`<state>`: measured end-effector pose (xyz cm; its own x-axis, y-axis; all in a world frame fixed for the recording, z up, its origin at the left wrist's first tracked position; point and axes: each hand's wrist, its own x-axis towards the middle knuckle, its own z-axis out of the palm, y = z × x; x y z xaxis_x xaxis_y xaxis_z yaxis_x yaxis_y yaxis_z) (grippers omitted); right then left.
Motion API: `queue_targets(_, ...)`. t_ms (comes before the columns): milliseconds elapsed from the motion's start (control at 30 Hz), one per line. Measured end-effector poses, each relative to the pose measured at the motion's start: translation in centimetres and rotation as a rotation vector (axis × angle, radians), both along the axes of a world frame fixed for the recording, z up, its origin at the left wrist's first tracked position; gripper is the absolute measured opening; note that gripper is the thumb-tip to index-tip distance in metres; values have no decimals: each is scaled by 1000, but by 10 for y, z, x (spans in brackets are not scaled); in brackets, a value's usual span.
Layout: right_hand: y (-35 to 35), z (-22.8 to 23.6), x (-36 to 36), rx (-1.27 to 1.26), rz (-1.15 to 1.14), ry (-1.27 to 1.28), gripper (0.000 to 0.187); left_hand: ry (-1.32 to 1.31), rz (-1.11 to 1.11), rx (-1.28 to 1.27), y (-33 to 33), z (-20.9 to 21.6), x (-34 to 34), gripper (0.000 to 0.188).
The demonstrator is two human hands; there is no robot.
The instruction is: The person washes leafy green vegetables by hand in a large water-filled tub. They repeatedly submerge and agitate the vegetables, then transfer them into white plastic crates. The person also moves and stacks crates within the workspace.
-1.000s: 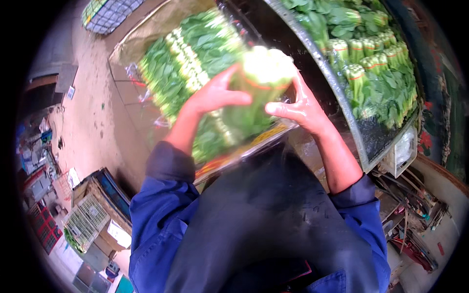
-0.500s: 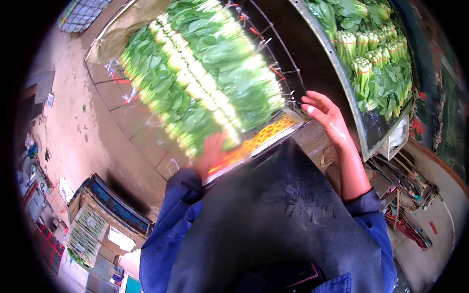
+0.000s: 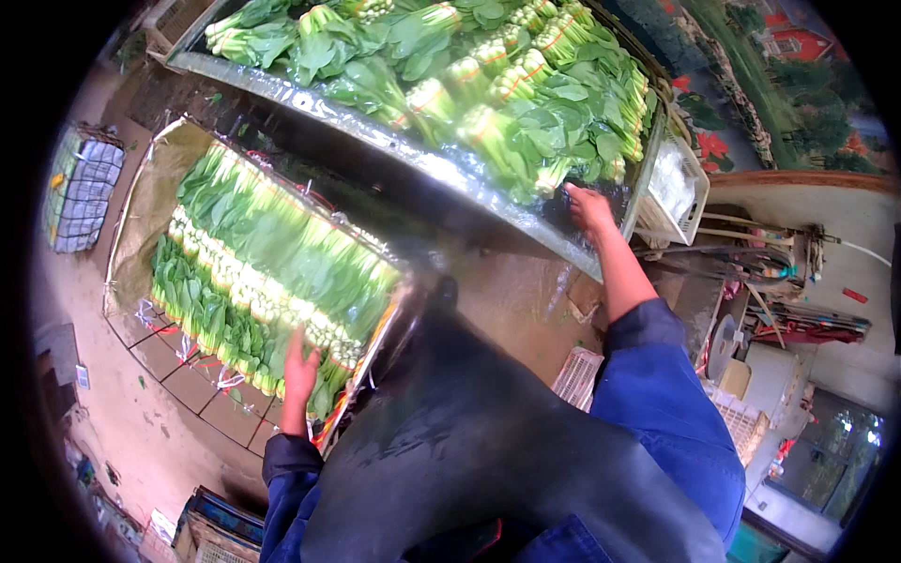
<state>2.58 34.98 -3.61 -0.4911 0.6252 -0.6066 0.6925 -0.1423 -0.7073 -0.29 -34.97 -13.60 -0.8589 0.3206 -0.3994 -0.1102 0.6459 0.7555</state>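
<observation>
Dozens of bunched leafy greens (image 3: 526, 80) are lying in a wet, grey-rimmed tub (image 3: 319, 102), where the right hand (image 3: 589, 208) is hovering beside the nearest stems (image 3: 549, 178); whether its grip is grasping any, one cannot tell. More greens in tight rows (image 3: 272, 300) are filling a brown-lined wire crate (image 3: 178, 155), and the left hand (image 3: 300, 369) is extending over them, its grip released, fingers apart. A dark apron (image 3: 469, 422) is covering the person's front, while a white crate (image 3: 693, 223) is sitting beside the tub.

sleeves (image 3: 662, 403): blue | cuffs (image 3: 646, 327): dark navy | apron (image 3: 469, 450): black, shiny
</observation>
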Motion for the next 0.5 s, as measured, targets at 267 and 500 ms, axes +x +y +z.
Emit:
queue_targets(267,33,-73,-28,-341,103,248,70,43,111,-26,120,92,-4,70)
queue_targets(500,51,-34,26,-152,241,333,84,63,124,-23,173,97,13,70)
